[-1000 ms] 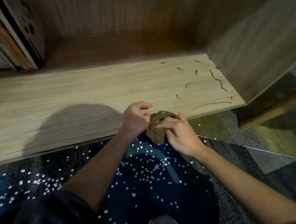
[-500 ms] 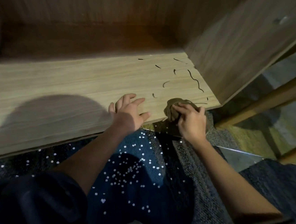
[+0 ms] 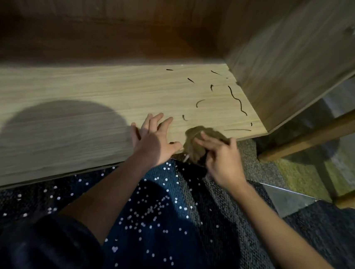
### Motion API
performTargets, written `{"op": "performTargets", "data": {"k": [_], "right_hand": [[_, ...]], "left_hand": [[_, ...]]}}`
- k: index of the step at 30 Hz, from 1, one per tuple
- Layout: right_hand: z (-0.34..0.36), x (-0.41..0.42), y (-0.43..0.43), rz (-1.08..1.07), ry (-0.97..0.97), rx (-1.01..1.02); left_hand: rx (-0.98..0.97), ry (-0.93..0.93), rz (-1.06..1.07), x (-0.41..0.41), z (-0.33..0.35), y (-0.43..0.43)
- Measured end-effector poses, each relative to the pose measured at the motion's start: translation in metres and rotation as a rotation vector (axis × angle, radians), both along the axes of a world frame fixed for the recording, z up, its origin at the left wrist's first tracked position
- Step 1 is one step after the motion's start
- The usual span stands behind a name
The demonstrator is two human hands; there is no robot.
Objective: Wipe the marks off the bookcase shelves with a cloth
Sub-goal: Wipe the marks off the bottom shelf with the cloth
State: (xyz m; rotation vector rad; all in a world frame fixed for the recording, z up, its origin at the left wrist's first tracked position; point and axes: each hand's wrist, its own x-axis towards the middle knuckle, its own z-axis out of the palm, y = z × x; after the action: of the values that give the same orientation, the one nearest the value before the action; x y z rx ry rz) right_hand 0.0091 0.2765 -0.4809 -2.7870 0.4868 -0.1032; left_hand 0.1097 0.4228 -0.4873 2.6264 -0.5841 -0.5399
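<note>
**Head view: cloth held at the shelf's front edge, marks just beyond**

Near the front edge of the shelf (image 3: 62, 123), the left hand (image 3: 153, 141) is laid flat with fingers spread, and nothing is held in it. Just right of it, on that same edge, the bunched cloth (image 3: 194, 139) is gripped by the right hand (image 3: 222, 160), with fingers curled over it. The marks (image 3: 237, 100) are scattered across the shelf's right end, ahead and rightward of the cloth. The long streak (image 3: 237, 130) runs parallel to the front edge. The right hand is judged nearer.

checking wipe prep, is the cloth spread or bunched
Bunched: the brown cloth is a crumpled wad under the right hand at the shelf edge.
</note>
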Motion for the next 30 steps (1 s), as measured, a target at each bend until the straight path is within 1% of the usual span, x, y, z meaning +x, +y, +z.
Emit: {"op": "performTargets", "data": {"k": [2, 3, 4, 7, 8, 11, 12, 13, 14, 16, 17, 18, 19, 20, 21, 23, 24, 26, 27, 30], "right_hand": [[0.009, 0.015, -0.026, -0.181, 0.026, 0.017], [0.011, 0.020, -0.028, -0.232, 0.029, -0.012], [0.012, 0.023, -0.020, -0.228, 0.017, -0.042], [-0.001, 0.017, 0.016, 0.026, 0.013, -0.065], [-0.002, 0.018, 0.017, 0.055, 0.010, -0.056], [0.008, 0.028, 0.000, -0.133, 0.011, -0.001], [0.011, 0.028, 0.005, -0.149, 0.027, 0.017], [0.013, 0.026, 0.017, -0.128, 0.049, 0.092], [0.015, 0.025, 0.033, -0.066, 0.073, 0.218], [0.019, 0.023, 0.060, 0.050, 0.125, 0.548], [0.023, 0.024, 0.062, 0.073, 0.107, 0.702], [0.027, 0.026, 0.056, 0.069, 0.061, 0.812], [0.030, 0.026, 0.046, 0.055, 0.006, 0.844], [0.030, 0.023, 0.034, 0.043, -0.056, 0.796], [0.027, 0.020, 0.020, 0.017, -0.117, 0.687], [0.018, 0.016, -0.003, -0.005, -0.157, 0.384], [0.012, 0.015, -0.012, 0.016, -0.144, 0.251], [-0.003, 0.017, -0.023, 0.089, -0.118, 0.069], [-0.011, 0.017, -0.026, 0.116, -0.124, 0.027], [-0.023, 0.015, -0.024, 0.092, -0.190, 0.042]], "left_hand": [[0.007, -0.011, -0.003, 0.000, 0.000, 0.000], [0.010, -0.014, -0.004, -0.001, 0.000, -0.001], [0.009, -0.017, -0.007, -0.001, 0.000, -0.001], [-0.045, 0.003, 0.004, -0.001, -0.001, 0.000], [-0.076, 0.010, 0.002, 0.001, 0.000, 0.001], [-0.184, 0.025, 0.005, 0.004, 0.001, 0.007], [-0.252, 0.042, 0.028, 0.005, 0.001, 0.009], [-0.345, 0.052, 0.060, 0.006, 0.001, 0.012], [-0.455, 0.062, 0.108, 0.007, 0.001, 0.015], [-0.648, 0.082, 0.211, 0.008, 0.005, 0.024], [-0.689, 0.081, 0.242, 0.007, 0.007, 0.029], [-0.685, 0.068, 0.241, 0.006, 0.009, 0.033], [-0.650, 0.046, 0.213, 0.004, 0.009, 0.036], [-0.578, 0.024, 0.158, 0.002, 0.008, 0.038], [-0.455, 0.005, 0.081, -0.002, 0.008, 0.037], [-0.115, -0.066, -0.095, -0.007, 0.010, 0.025], [0.007, -0.122, -0.164, -0.009, 0.013, 0.015], [0.104, -0.205, -0.244, -0.008, 0.023, 0.002], [0.113, -0.215, -0.264, -0.004, 0.027, 0.004], [0.118, -0.217, -0.219, 0.026, 0.034, 0.037]]}}
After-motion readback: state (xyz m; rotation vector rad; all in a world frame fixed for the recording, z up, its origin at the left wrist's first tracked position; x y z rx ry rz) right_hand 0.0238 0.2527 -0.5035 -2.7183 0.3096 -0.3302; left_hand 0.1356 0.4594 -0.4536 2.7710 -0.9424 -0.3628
